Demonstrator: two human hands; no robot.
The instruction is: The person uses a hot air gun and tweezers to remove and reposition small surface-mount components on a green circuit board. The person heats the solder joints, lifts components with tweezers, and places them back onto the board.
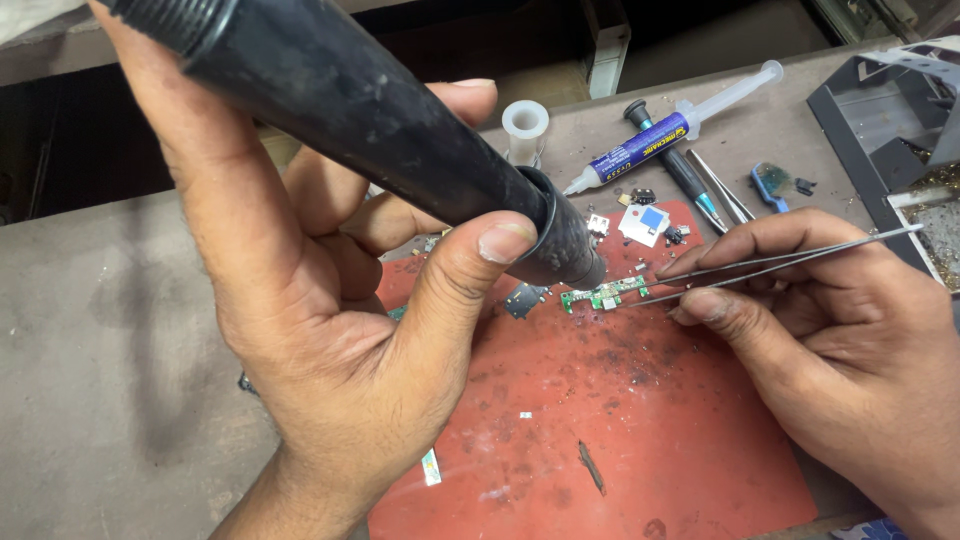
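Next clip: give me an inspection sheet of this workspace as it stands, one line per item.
Surface: grey bench with a stained red mat.
Job's things: small green circuit board on the mat; black heat tool with its nozzle just above the board; metal tweezers with their tips at the board.
Clutter: syringe, black screwdriver, white spool, small chips and parts, spare tweezers, blue tool.
Grippers: left hand grips the heat tool; right hand pinches the tweezers.
Cables: nothing seen.
Surroundings: grey metal stand at the right; dark space behind the bench.
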